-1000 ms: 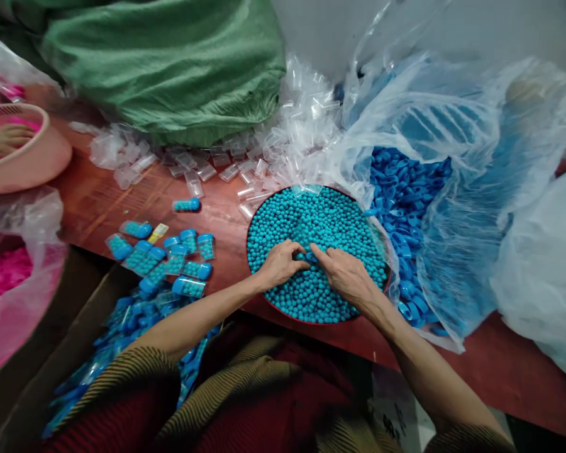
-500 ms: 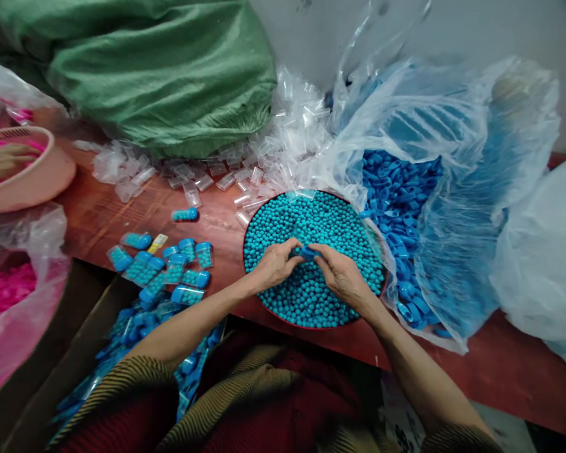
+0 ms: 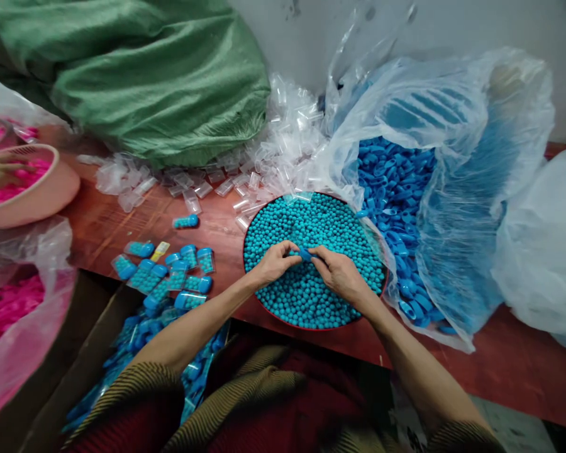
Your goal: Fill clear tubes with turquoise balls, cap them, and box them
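Observation:
Over a round red-rimmed tub full of turquoise beads [image 3: 306, 302], both my hands meet close together. My right hand [image 3: 337, 272] pinches a small blue cap [image 3: 305, 254] between thumb and fingers. Facing it, my left hand [image 3: 274, 263] has its thumb and fingers closed round a small clear container, which is mostly hidden by the fingers. The cap sits at the container's end; how firmly it is seated I cannot tell. To the left, several filled clear containers with blue caps [image 3: 155, 296] lie on the red table [image 3: 226, 242].
Clear empty containers [image 3: 283, 148] are heaped behind the tub, beside a green sack [image 3: 160, 82]. An open plastic bag of blue caps [image 3: 396, 182] stands right. Below left, a box holds capped containers [image 3: 136, 340]. Another person's hand [image 3: 0, 171] is in a pink basket [image 3: 33, 201].
The view has shifted slightly. My hands stay together over the beads, the cap still between them and turned a little. The other person's hand has moved within the pink basket.

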Demonstrator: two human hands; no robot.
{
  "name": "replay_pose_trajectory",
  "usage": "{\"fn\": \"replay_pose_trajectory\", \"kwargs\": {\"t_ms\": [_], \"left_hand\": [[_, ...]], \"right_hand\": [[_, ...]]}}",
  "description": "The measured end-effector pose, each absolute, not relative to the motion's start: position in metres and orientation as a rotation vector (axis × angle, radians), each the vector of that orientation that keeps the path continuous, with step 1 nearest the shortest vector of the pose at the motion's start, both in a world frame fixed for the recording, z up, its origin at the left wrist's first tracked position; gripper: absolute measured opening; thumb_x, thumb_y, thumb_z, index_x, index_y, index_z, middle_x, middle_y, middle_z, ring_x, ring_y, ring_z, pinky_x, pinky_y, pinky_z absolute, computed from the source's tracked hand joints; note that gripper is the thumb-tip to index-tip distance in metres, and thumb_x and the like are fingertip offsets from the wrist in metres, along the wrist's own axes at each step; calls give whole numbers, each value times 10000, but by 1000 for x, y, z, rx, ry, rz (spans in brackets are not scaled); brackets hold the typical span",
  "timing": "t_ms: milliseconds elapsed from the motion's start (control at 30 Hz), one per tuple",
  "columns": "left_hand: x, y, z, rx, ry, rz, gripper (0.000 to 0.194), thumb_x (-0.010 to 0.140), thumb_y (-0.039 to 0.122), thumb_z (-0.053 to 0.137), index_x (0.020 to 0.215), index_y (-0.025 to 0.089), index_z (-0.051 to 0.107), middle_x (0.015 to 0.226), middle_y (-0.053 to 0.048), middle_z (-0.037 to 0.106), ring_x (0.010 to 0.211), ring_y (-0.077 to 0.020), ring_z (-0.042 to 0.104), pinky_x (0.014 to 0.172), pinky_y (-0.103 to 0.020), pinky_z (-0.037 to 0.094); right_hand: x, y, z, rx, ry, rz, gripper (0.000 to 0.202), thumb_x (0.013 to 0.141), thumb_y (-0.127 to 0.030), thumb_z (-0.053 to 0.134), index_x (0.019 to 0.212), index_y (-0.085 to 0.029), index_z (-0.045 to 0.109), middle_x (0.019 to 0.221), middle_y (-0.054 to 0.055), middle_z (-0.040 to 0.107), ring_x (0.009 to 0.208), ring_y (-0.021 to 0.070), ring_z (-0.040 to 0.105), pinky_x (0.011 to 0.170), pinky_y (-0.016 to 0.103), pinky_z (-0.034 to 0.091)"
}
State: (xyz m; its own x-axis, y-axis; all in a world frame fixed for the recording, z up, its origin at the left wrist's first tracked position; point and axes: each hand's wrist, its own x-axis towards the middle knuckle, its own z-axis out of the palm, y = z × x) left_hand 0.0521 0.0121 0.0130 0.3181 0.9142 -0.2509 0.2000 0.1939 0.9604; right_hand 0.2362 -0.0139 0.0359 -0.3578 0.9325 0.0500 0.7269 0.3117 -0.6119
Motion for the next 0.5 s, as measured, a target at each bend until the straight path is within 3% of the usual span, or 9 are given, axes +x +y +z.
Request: {"fn": "replay_pose_trajectory", "kwargs": {"t_ms": [200,500], "left_hand": [[49,10,14,1188,1075,707,322,659,349,662,885,151,546,731,37,501,592,-64,445,496,-174,378],[62,-6,19,1189,1085,716,578,702,314,609,1246,173,474,946,-38,593,594,-84,480,414,-168,380]], "right_hand": [[244,-16,42,-1466,-2009,834,201,890,-288,437,990,-204,589,731,2,649,660,149,600,626,242,431],[223,-18,28,-1400,-1726,930,188,875,-311,470,819,-200,611,689,-17,618,626,123,548,609,225,424]]}}
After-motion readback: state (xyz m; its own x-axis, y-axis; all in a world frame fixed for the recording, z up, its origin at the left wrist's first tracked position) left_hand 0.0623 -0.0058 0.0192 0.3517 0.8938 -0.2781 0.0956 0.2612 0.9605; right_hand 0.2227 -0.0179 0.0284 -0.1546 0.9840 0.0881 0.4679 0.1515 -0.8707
